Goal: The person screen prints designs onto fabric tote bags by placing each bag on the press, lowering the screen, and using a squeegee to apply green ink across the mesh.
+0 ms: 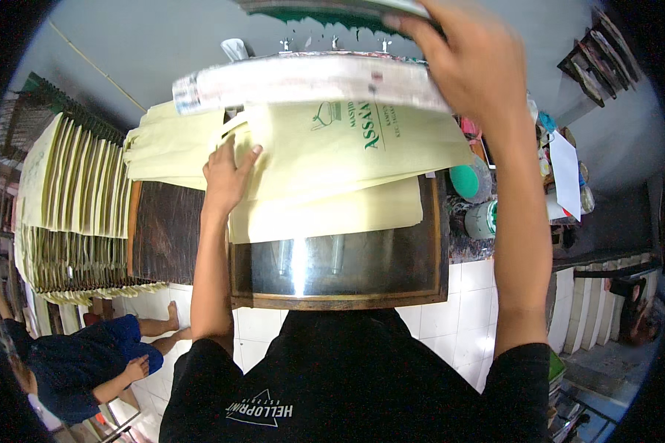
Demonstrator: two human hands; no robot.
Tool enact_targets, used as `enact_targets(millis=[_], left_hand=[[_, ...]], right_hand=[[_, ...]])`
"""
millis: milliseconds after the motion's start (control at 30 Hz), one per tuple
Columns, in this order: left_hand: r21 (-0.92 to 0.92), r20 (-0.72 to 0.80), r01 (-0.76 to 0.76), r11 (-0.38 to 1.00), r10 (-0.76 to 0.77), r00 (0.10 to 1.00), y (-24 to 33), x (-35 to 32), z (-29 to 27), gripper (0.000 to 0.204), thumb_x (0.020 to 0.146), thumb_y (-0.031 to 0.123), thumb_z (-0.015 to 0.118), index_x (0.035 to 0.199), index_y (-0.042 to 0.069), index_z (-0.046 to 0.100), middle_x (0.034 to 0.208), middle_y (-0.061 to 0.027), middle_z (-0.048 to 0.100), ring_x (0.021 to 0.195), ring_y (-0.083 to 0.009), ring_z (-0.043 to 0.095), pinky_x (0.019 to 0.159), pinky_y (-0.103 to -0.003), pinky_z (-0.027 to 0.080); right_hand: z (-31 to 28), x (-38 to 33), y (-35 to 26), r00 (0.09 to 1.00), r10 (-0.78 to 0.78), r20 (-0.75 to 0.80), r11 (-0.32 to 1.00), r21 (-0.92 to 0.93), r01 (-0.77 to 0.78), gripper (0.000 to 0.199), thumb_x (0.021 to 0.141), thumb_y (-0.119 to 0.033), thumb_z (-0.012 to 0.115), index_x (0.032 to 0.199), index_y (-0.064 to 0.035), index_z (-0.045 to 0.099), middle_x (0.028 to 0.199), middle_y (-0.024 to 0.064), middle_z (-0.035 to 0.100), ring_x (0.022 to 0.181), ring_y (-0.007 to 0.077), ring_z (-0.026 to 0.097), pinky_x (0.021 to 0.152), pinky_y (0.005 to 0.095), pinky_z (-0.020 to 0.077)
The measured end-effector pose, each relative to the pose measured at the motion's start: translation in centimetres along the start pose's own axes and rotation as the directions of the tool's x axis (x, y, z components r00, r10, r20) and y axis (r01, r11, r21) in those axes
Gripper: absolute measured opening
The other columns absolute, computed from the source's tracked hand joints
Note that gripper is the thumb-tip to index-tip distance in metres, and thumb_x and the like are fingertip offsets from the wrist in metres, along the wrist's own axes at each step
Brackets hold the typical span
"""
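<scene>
My right hand (476, 63) is raised at the top, its fingers closed round a long flat bar with ragged green ink along its edge, which looks like a squeegee (325, 10). Below it, a pale screen frame (310, 83) is tilted up and smeared by motion. A cream cloth bag (295, 159) with green print lies flat under the frame. My left hand (229, 173) touches this bag beside its handle, with thumb and fingers apart. Another cream bag (332, 215) lies partly beneath, on the glass-topped table (369, 266).
Cream bags (74, 177) hang in rows on a rack at the left. A person (81, 362) in dark clothes is at the lower left. On the right stand a pot with green contents (482, 219) and a green-topped container (465, 181). Metal clamps (335, 44) line the back.
</scene>
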State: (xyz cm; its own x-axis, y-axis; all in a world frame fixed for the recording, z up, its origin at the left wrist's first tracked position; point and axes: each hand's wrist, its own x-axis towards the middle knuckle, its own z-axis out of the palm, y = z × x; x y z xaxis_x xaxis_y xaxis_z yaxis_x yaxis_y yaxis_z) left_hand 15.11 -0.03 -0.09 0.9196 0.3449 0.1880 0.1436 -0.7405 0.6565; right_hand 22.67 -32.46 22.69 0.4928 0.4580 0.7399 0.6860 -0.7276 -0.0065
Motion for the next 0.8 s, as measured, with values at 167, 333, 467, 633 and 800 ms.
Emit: enact_targets(millis=[167, 333, 467, 633, 800], left_hand=[[0.427, 0.190, -0.030, 0.904, -0.058, 0.980, -0.5, 1.1, 1.9, 0.077, 0.075, 0.058, 0.080, 0.120, -0.003, 0.066, 0.123, -0.0219, 0.063, 0.115, -0.0352, 0.055, 0.103, -0.047, 0.036], [0.388, 0.311, 0.012, 0.921, -0.143, 0.940, -1.7, 1.9, 1.9, 0.063, 0.071, 0.050, 0.085, 0.104, -0.001, 0.068, 0.102, -0.0183, 0.068, 0.107, -0.0341, 0.056, 0.100, -0.047, 0.032], [0.085, 0.322, 0.124, 0.989, -0.145, 0.936, -2.7, 3.1, 2.5, 0.049, 0.077, 0.039, 0.082, 0.102, 0.000, 0.068, 0.092, -0.0162, 0.068, 0.090, -0.0261, 0.062, 0.085, -0.040, 0.044], [-0.151, 0.132, 0.294, 0.944, -0.276, 0.952, -8.9, 3.2, -4.1, 0.045, 0.083, 0.031, 0.077, 0.112, -0.002, 0.067, 0.096, -0.0153, 0.070, 0.084, -0.0231, 0.066, 0.077, -0.036, 0.050], [0.432, -0.423, 0.336, 0.837, -0.141, 0.895, -13.1, 3.8, -11.5, 0.059, 0.087, 0.032, 0.074, 0.133, -0.001, 0.057, 0.117, -0.0219, 0.069, 0.110, -0.0353, 0.066, 0.099, -0.043, 0.048]], right_hand=[[-0.5, 5.0, 2.0, 0.994, 0.096, 0.049, 0.995, 0.011, -0.096, 0.030, 0.091, -0.029, 0.065, 0.088, -0.0002, 0.070, 0.079, 0.0215, 0.068, 0.073, 0.0385, 0.065, 0.067, 0.0460, 0.0486], [0.0, 8.7, 3.6, 0.999, 0.049, 0.008, 0.999, 0.017, -0.049, 0.032, 0.089, -0.031, 0.066, 0.094, 0.0006, 0.072, 0.085, 0.0242, 0.070, 0.081, 0.0416, 0.067, 0.074, 0.0476, 0.0502], [-0.6, 10.2, 5.1, 0.996, 0.084, 0.036, 0.996, 0.017, -0.085, 0.038, 0.087, -0.032, 0.068, 0.102, 0.0019, 0.073, 0.094, 0.0267, 0.071, 0.088, 0.0421, 0.068, 0.081, 0.0457, 0.0525], [0.6, 11.9, 6.4, 0.997, 0.055, 0.060, 0.998, 0.027, -0.057, 0.040, 0.086, -0.034, 0.070, 0.103, 0.0018, 0.074, 0.095, 0.0266, 0.072, 0.088, 0.0409, 0.069, 0.082, 0.0456, 0.0526], [0.5, 13.0, 7.2, 0.998, 0.045, 0.031, 0.999, 0.008, -0.046, 0.042, 0.085, -0.035, 0.072, 0.099, 0.0046, 0.074, 0.092, 0.0279, 0.071, 0.086, 0.0420, 0.069, 0.081, 0.0459, 0.0527]])
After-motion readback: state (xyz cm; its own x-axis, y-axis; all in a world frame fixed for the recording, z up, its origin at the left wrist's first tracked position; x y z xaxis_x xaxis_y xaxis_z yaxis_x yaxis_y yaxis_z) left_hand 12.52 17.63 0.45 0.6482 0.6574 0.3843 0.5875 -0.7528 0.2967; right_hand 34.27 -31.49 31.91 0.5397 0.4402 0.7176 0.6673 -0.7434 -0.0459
